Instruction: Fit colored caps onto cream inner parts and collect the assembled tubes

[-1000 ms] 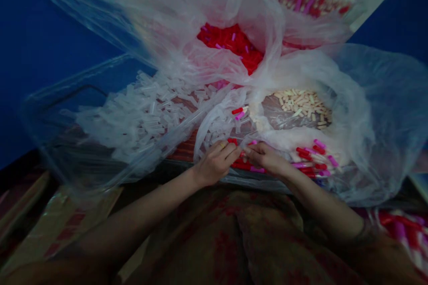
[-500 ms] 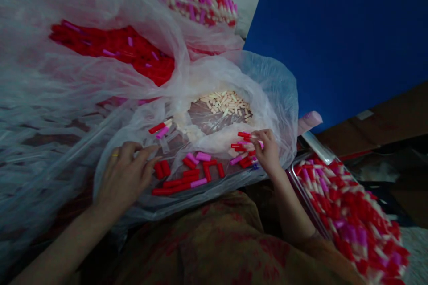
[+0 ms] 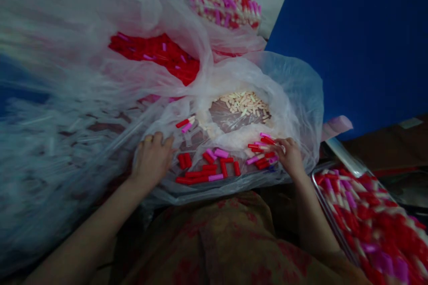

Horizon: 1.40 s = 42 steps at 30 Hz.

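Observation:
My left hand (image 3: 152, 156) rests on the clear plastic sheet (image 3: 294, 98), fingers curled, just left of a scatter of red and pink caps (image 3: 207, 168). I cannot see anything held in it. My right hand (image 3: 290, 156) lies at the right side of the sheet with its fingers closed among a small cluster of red and pink capped pieces (image 3: 261, 153). Behind both hands a heap of cream sticks (image 3: 245, 103) lies in the plastic.
A metal tray (image 3: 334, 213) full of red, pink and white pieces stands at the right. A bag of red caps (image 3: 157, 53) and a further bag of mixed pieces (image 3: 222, 2) lie behind. Clear tubes in plastic fill the left. A blue wall (image 3: 361, 35) stands right.
The hands, together a second ago, have moved apart. The left went to the left of the loose caps, the right to the cluster on the right. The view swung right.

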### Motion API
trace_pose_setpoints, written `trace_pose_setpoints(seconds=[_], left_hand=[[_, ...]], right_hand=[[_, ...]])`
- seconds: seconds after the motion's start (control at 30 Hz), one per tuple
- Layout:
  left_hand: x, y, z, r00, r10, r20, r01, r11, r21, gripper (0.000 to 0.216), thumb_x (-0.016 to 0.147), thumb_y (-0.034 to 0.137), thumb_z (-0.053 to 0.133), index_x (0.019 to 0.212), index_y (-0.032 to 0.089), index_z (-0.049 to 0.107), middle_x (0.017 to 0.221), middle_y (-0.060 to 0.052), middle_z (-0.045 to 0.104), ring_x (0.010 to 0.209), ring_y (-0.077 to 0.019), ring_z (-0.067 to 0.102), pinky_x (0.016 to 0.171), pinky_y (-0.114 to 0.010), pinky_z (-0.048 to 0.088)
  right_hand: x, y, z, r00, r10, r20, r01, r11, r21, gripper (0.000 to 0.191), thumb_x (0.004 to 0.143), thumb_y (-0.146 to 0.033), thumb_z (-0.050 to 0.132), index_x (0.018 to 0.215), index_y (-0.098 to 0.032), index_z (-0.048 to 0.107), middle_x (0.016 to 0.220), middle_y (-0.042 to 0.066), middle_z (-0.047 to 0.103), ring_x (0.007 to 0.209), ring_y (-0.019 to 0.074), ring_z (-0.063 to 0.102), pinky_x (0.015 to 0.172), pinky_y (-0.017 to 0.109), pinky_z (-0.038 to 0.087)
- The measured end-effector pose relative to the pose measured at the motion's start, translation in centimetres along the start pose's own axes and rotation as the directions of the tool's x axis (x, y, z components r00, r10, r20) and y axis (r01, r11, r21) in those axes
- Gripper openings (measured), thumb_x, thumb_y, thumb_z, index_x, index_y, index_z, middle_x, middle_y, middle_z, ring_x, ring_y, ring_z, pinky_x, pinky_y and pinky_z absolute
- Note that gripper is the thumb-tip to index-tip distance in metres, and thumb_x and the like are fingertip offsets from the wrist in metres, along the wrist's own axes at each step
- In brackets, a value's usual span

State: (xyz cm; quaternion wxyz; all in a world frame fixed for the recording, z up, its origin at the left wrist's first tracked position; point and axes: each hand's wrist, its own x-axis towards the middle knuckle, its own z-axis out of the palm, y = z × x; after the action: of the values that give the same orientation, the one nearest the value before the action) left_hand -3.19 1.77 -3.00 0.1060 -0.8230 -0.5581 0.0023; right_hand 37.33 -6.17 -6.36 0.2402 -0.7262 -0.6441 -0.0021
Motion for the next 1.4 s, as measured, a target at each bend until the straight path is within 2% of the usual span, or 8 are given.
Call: trace_pose_setpoints(seconds=[0.3,0.47,0.63,0.8,0.93,1.17,1.27,1.4], left_hand=[[-0.1,-0.8,0.8,0.998,-0.052,0.03,0.055,0.992,-0.112,0.025,0.085,0.016,0.048,0.1,0.014,0.067,0.104,-0.016,0.053,0.101,-0.0313,0.052,0.082,-0.041,0.046],[-0.6,-1.0,1.2,0.996,-0.084,-0.008,0.08,0.966,-0.247,0.028,0.087,0.011,0.043,0.102,0.012,0.066,0.103,-0.015,0.055,0.098,-0.0295,0.05,0.088,-0.043,0.045],[-1.1,-0.9,1.4,0.997,-0.056,-0.047,0.039,0.948,-0.317,0.039,0.081,0.001,0.041,0.107,0.014,0.066,0.099,-0.013,0.056,0.097,-0.0283,0.047,0.088,-0.041,0.045],[-0.6,-0.4,0.8,0.992,-0.093,-0.082,0.064,0.951,-0.303,0.032,0.093,0.026,0.046,0.117,0.014,0.063,0.105,-0.014,0.053,0.102,-0.0298,0.047,0.089,-0.043,0.045],[1.4,0.8,0.2,0.991,-0.119,-0.055,0.1,0.955,-0.279,0.032,0.095,0.032,0.045,0.115,0.016,0.063,0.107,-0.014,0.053,0.106,-0.0297,0.047,0.092,-0.041,0.042],[5.3,3.5,1.4,0.953,-0.301,0.044,0.303,0.925,-0.232,0.028,0.094,0.023,0.044,0.104,0.008,0.066,0.108,-0.018,0.058,0.108,-0.0329,0.049,0.086,-0.042,0.043],[5.1,3.2,1.3,0.949,-0.314,0.036,0.312,0.912,-0.267,0.028,0.094,0.022,0.045,0.105,0.008,0.066,0.108,-0.017,0.06,0.108,-0.0334,0.049,0.087,-0.042,0.043],[2.8,2.4,-0.3,0.972,-0.232,0.027,0.226,0.903,-0.364,0.024,0.092,0.025,0.05,0.1,0.01,0.066,0.102,-0.014,0.064,0.104,-0.0313,0.052,0.086,-0.04,0.042]], right_hand=[[-0.8,0.2,-0.3,0.995,-0.097,-0.007,0.096,0.995,-0.033,0.036,0.088,-0.043,0.051,0.104,-0.016,0.069,0.087,0.01,0.058,0.082,0.0254,0.056,0.075,0.04,0.047],[-0.5,-3.9,-0.7,0.988,-0.108,-0.106,0.114,0.992,0.045,0.026,0.09,-0.039,0.053,0.096,-0.018,0.068,0.089,0.01,0.063,0.085,0.0252,0.059,0.077,0.038,0.047],[-0.3,-11.0,2.6,0.932,-0.349,0.096,0.312,0.91,0.275,0.016,0.093,-0.024,0.051,0.094,-0.018,0.066,0.088,0.007,0.065,0.085,0.0212,0.06,0.076,0.033,0.048],[-0.3,-14.9,6.4,0.869,-0.406,0.283,0.407,0.912,0.059,0.018,0.093,-0.024,0.053,0.1,-0.015,0.067,0.093,0.011,0.062,0.089,0.0246,0.056,0.075,0.034,0.044],[-0.2,-15.4,7.0,0.872,-0.381,0.307,0.406,0.914,-0.016,0.023,0.096,-0.026,0.047,0.096,-0.015,0.067,0.091,0.011,0.061,0.089,0.0239,0.054,0.075,0.033,0.043],[-0.3,-14.6,6.7,0.87,-0.398,0.29,0.389,0.917,0.092,0.021,0.095,-0.028,0.051,0.099,-0.015,0.067,0.093,0.011,0.06,0.092,0.0245,0.056,0.079,0.034,0.046],[-0.2,-14.1,6.7,0.875,-0.416,0.247,0.376,0.906,0.193,0.022,0.093,-0.032,0.054,0.099,-0.016,0.066,0.092,0.009,0.061,0.09,0.0241,0.058,0.079,0.034,0.048],[0.4,-14.6,6.2,0.935,-0.346,0.081,0.282,0.86,0.424,0.022,0.093,-0.032,0.055,0.106,-0.017,0.064,0.093,0.007,0.062,0.081,0.0191,0.061,0.075,0.031,0.05]])
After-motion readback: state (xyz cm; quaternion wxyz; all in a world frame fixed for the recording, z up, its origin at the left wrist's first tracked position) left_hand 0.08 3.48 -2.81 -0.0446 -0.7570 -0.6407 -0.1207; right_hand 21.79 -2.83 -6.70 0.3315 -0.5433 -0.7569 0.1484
